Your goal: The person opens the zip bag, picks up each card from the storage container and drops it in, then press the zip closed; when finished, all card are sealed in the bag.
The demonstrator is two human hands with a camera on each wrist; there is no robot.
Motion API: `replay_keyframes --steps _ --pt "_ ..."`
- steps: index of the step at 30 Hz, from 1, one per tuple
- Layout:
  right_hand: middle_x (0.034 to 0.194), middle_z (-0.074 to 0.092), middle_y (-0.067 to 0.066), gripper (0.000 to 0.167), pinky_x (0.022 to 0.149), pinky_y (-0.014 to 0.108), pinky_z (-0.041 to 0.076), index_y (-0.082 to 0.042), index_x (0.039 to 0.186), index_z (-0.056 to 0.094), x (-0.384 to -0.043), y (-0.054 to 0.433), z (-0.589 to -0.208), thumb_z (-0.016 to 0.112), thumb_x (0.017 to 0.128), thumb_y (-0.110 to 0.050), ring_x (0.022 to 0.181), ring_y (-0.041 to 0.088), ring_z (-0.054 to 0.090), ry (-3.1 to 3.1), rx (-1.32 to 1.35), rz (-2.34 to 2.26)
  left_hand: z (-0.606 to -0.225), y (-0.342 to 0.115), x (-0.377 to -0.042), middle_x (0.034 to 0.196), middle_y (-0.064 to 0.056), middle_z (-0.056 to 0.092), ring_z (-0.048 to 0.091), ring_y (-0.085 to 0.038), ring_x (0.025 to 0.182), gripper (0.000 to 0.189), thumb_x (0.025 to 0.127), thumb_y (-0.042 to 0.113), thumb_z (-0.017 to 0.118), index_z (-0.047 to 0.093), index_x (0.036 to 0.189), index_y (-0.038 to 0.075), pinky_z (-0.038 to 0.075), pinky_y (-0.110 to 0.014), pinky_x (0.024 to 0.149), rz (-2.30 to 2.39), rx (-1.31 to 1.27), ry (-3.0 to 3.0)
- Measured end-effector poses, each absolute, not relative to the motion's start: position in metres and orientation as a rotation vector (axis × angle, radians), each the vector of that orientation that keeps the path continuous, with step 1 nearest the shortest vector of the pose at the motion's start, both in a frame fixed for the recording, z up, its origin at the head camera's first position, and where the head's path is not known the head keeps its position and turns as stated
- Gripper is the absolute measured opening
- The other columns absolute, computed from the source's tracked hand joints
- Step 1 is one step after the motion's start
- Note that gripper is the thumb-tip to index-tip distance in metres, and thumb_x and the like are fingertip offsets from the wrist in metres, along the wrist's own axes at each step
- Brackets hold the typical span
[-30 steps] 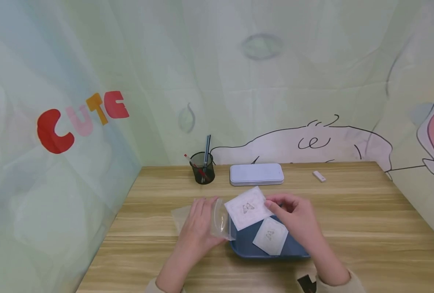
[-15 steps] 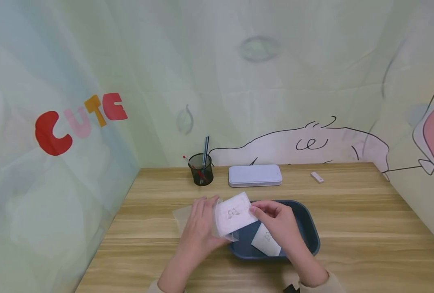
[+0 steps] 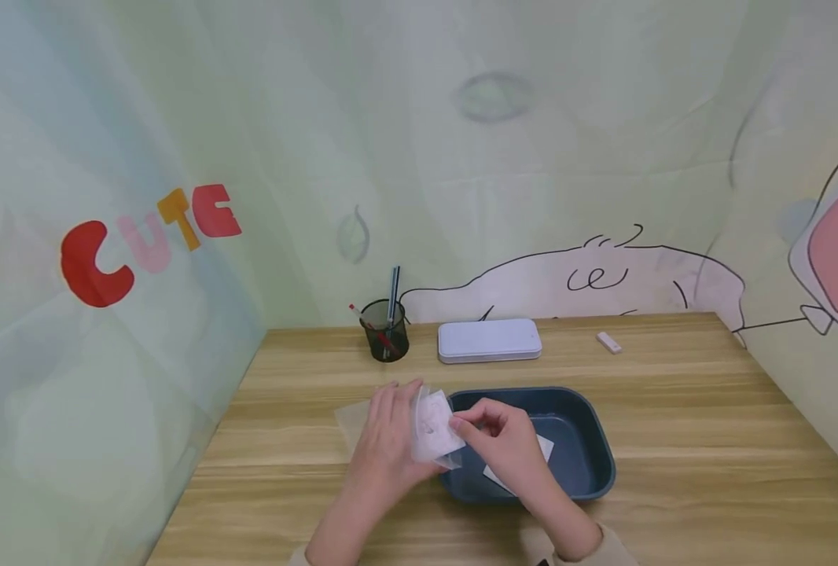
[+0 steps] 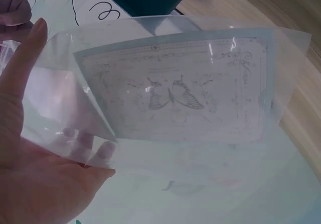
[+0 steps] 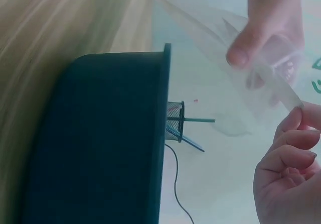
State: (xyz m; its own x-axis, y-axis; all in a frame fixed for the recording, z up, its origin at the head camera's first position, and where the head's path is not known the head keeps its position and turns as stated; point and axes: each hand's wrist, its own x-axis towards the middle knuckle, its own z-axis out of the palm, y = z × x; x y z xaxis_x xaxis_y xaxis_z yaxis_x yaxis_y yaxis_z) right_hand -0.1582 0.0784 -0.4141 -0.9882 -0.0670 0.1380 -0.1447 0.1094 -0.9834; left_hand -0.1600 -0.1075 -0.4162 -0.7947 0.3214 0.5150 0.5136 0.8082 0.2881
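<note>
My left hand (image 3: 384,432) holds a clear plastic bag (image 4: 296,58) by its mouth, the thumb on one side and fingers on the other. Inside the bag lies a white card (image 4: 220,93) printed with a grey butterfly, seen through the plastic in the left wrist view. With thumb and index finger, my right hand (image 3: 507,444) pinches the edge of another white card (image 3: 433,428), whose far part is within the bag's mouth. One more card (image 3: 545,446) rests in the dark blue tray (image 3: 606,464), mostly hidden behind the right hand.
Behind the tray stand a black mesh pen cup (image 3: 385,338) with pens in it and a pale flat case (image 3: 490,340). A small white eraser-like block (image 3: 608,343) lies at the back right of the wooden table (image 3: 688,424). A printed curtain (image 3: 419,157) hangs behind.
My right hand has moved left with the pinched card, and the card has slid into the bag's mouth. The left hand has stayed nearly still.
</note>
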Motion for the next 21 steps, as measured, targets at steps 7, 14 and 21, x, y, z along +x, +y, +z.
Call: replay_keyframes --steps 7,14,21 --pt "0.062 0.060 0.001 0.004 0.041 0.019 0.028 -0.021 0.083 0.076 -0.162 0.071 -0.420 0.079 0.080 -0.022 0.046 0.009 0.038 -2.444 0.346 1.862 -0.417 -0.107 -0.159 0.123 -0.013 0.048 0.040 -0.029 0.120 0.110 0.048 0.039 0.095 0.038 0.137 0.006 0.040 -0.041 0.102 -0.580 -0.614 -2.572" --pt "0.074 0.062 -0.014 0.007 0.043 0.023 0.038 -0.026 0.089 0.076 -0.161 0.074 -0.417 0.077 0.082 -0.025 0.049 0.009 0.044 -2.498 0.479 1.631 -0.419 -0.108 -0.161 0.120 -0.016 0.050 0.043 -0.033 0.117 0.108 0.049 0.043 0.093 0.041 0.135 0.003 0.042 -0.043 0.100 -0.544 -0.648 -2.495" --pt "0.074 0.058 -0.009 0.021 0.045 0.024 0.037 -0.021 0.103 0.072 -0.174 0.113 -0.420 0.076 0.083 -0.025 0.051 0.010 0.045 -2.651 0.371 1.418 -0.423 -0.117 -0.164 0.120 -0.017 0.050 0.044 -0.033 0.115 0.114 0.043 0.041 0.095 0.041 0.136 0.003 0.043 -0.045 0.097 -0.567 -0.597 -2.522"
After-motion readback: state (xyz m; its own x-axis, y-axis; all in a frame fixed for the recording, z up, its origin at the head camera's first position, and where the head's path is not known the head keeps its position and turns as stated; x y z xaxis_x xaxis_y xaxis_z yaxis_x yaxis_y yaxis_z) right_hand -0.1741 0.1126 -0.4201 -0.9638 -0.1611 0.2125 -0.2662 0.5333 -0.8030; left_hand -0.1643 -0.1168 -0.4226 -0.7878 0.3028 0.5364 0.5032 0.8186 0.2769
